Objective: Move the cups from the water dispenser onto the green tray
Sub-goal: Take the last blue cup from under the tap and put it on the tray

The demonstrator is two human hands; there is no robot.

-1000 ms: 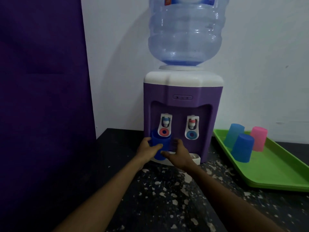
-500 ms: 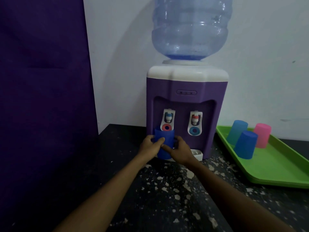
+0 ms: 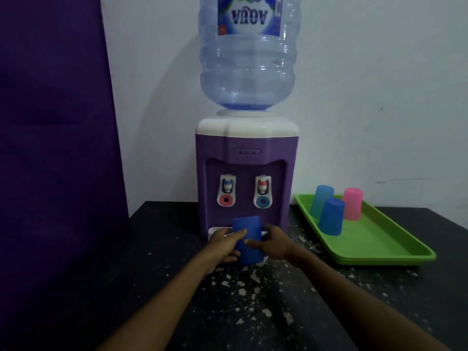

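Observation:
A dark blue cup (image 3: 247, 230) is held upside down in front of the purple water dispenser (image 3: 245, 160), just above its white drip tray. My left hand (image 3: 225, 245) grips the cup's left side and my right hand (image 3: 274, 243) grips its right side. The green tray (image 3: 379, 247) lies to the right of the dispenser. On it stand three upturned cups: a light blue cup (image 3: 321, 200), a blue cup (image 3: 331, 216) and a pink cup (image 3: 352, 203).
A big clear water bottle (image 3: 247, 59) sits on top of the dispenser. The black speckled tabletop (image 3: 253, 300) runs under everything. A purple panel (image 3: 55, 148) fills the left side, and a white wall stands behind.
Both hands have drawn the dark blue cup down and out from under the left tap toward me. The camera has tilted up, showing more of the bottle.

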